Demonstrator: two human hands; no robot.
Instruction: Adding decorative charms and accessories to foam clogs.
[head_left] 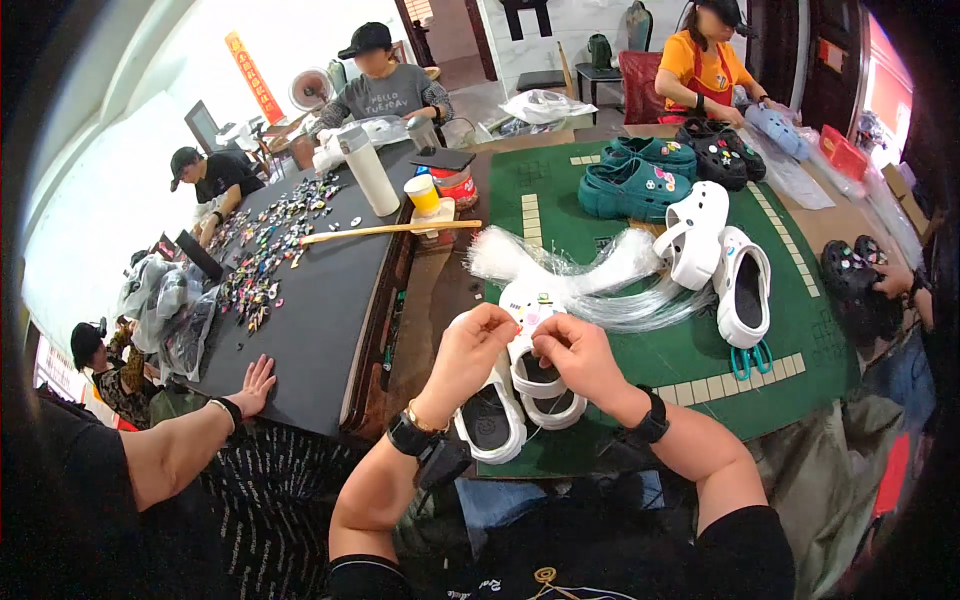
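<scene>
My left hand [480,345] and my right hand [580,360] are raised close together over white clogs, each with thumb and forefinger pinched. A tiny orange-red spot shows at my left fingertips; what either hand pinches is too small to name. Just beneath them is a white clog [521,297] with small charms on its top, partly covered by my hands. Another white clog [491,425] lies below my left hand, and the heel of a further white clog [556,411] shows beside it. Behind my hands spreads a bundle of clear thin strands [640,308].
Two more white clogs [743,290], teal scissors handles [752,362], dark green clogs [632,190] and black clogs [718,150] rest on the green mat [650,440]. Many small charms [255,290], a white bottle [368,170] and a wooden stick [390,229] lie left. Several co-workers sit around.
</scene>
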